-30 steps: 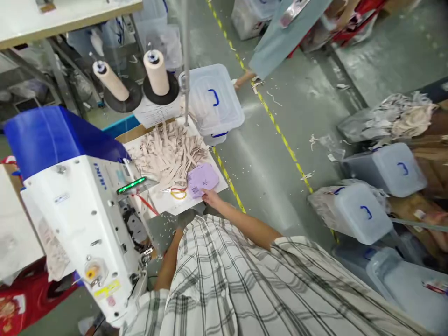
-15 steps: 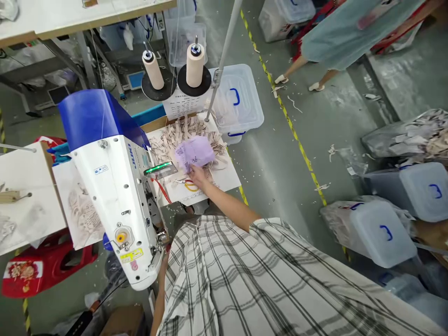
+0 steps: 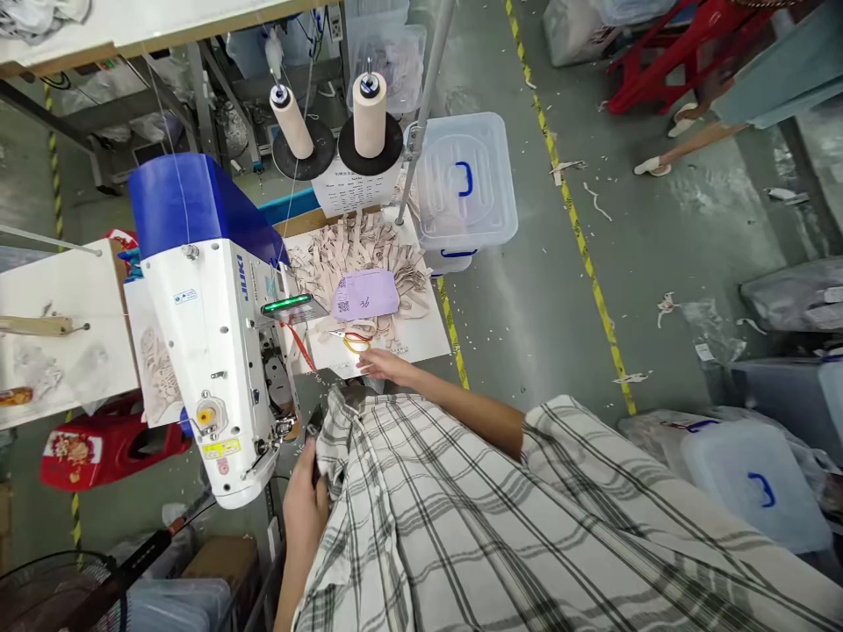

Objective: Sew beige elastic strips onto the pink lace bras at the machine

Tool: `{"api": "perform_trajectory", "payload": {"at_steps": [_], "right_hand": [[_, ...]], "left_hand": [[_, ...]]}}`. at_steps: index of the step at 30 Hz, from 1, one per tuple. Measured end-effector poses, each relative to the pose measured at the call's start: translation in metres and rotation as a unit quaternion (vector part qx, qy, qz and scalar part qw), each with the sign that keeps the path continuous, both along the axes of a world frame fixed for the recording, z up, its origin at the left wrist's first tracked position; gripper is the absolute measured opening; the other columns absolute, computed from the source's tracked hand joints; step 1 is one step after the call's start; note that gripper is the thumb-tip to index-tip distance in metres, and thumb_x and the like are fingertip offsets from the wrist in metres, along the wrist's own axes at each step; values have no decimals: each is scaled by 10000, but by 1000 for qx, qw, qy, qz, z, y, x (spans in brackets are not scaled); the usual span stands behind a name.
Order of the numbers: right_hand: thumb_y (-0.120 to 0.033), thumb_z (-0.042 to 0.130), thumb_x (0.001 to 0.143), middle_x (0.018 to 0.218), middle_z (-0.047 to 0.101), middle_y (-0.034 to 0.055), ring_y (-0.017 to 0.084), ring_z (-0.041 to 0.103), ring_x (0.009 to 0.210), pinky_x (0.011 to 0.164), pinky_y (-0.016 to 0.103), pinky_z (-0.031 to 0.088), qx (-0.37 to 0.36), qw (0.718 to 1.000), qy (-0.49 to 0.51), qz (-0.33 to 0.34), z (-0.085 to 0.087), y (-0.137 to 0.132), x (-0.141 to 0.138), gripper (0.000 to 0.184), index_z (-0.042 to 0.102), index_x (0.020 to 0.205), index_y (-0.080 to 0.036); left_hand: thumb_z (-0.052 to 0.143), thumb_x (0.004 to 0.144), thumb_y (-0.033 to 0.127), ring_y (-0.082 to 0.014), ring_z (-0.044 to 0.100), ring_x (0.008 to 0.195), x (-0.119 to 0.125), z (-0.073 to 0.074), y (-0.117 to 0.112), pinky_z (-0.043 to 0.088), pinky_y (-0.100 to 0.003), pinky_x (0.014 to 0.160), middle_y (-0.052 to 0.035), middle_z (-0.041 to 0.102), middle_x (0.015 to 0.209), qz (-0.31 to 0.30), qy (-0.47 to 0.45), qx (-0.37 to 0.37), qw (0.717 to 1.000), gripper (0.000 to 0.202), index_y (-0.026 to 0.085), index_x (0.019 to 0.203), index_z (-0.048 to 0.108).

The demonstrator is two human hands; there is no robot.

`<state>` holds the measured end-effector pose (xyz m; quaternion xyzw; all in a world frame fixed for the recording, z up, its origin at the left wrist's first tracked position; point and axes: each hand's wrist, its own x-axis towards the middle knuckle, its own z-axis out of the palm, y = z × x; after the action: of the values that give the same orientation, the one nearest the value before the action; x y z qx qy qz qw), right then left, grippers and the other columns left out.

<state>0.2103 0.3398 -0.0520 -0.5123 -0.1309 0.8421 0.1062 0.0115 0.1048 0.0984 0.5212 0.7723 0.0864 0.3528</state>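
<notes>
My right hand [image 3: 388, 367] is at the near edge of the sewing table [image 3: 421, 338], fingers stretched out and holding nothing. Just beyond it lie scissors [image 3: 357, 341] with red and yellow handles. A purple paper slip [image 3: 366, 296] marked "36" rests on a heap of beige fabric strips [image 3: 356, 241]. Low beside my shirt, my left hand [image 3: 304, 491] is closed around something dark, partly hidden by the shirt, that I cannot make out. Left of the strips stands a white and blue sewing machine [image 3: 217, 351] with a lit green strip.
Two thread cones [image 3: 370, 123] stand behind the machine beside a metal pole [image 3: 428, 79]. Lidded plastic boxes [image 3: 491, 211] sit beyond the table. A red stool [image 3: 72, 461] is at left, a fan [image 3: 66, 588] at lower left. Another person's legs [image 3: 691, 145] show at upper right.
My right hand has let go of the purple slip and drawn back to the table edge; the slip lies flatter. My left hand has come into clearer view. The person at right has shifted rightward in view.
</notes>
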Motion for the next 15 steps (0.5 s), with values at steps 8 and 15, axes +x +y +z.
{"api": "perform_trajectory", "payload": {"at_steps": [8,15], "right_hand": [[-434,703,891,1440,604,37,208,534,1370,1206,372,390,242,967,-16,-82,52,-4,35,530,583,1385,-286],[-434,676,910,1602,446,8,194,472,1438,1236,370,361,316,936,-55,-143,45,12,78,673,440,1530,-316]], "left_hand": [[362,952,85,-306,282,1556,102,-64,178,292,-564,1266,-183,434,1595,-144,-73,149,976,597,157,1541,428],[697,893,443,-352,226,1566,123,-70,188,314,-533,1246,-233,219,1673,-82,-164,184,966,853,156,1581,281]]}}
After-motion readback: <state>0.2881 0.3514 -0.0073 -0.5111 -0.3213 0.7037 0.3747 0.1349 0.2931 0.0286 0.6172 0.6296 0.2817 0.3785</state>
